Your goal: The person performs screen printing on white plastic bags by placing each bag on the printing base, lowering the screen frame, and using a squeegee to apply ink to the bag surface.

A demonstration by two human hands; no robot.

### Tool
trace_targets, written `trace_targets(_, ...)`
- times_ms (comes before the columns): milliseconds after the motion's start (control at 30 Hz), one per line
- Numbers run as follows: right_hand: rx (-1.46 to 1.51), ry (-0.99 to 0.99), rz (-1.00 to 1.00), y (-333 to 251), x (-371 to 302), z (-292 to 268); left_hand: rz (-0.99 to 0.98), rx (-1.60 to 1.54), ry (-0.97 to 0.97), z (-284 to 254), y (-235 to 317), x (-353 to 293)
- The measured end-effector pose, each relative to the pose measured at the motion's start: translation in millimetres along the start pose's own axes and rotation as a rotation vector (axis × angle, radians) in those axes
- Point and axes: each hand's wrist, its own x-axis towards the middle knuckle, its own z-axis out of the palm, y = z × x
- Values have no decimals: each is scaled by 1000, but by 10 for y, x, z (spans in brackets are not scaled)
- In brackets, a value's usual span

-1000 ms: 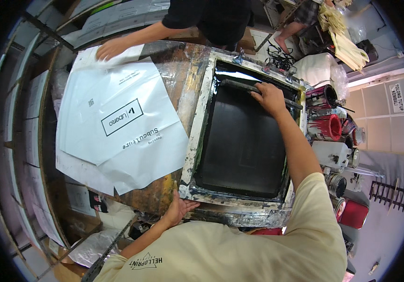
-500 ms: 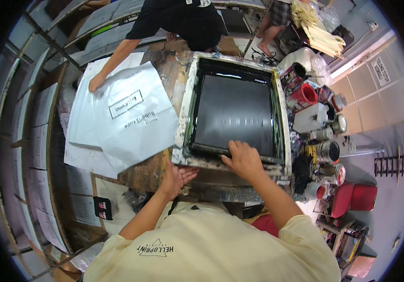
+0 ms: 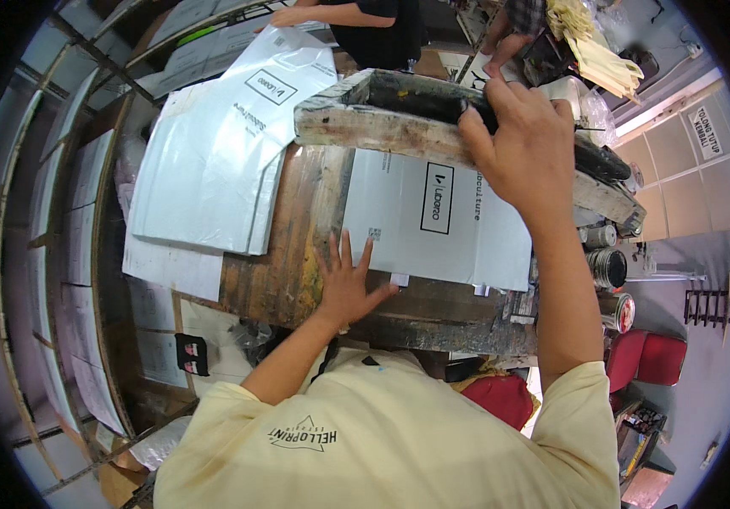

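Observation:
My right hand [image 3: 524, 146] grips the near rail of a screen-printing frame [image 3: 382, 125], a worn, paint-stained wooden one. That rail is tilted up off the table, and a dark bar [image 3: 433, 95] lies along its inner side, partly under my fingers. Below it a grey-white plastic bag [image 3: 488, 233] with black print lies flat on the table. My left hand [image 3: 349, 287] is open with fingers spread, at the bag's near left corner; whether it touches the bag I cannot tell.
Left of the frame is a stack of similar printed bags [image 3: 204, 182]; a co-worker's hand [image 3: 293, 17] is at the far end of the top one. Paint cans [image 3: 606, 268] stand along the right. Shelves holding flat sheets [image 3: 85, 254] line the left, and a red chair [image 3: 657, 360] stands right.
The frame's near side has been raised by my right hand, uncovering the printed bag. My left hand moved from beside the frame onto the table edge area. The co-worker drew a bag away.

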Motion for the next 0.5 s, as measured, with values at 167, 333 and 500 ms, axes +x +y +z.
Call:
trace_targets(167,-9,30,-34,118,232,-25,-60,-16,-4,543,-37,-243)
trace_targets(333,-1,12,-19,101,210,-31,-82,-33,-34,501,15,-184)
trace_targets(500,17,13,4,68,149,6,-55,-325,109,-19,295,169)
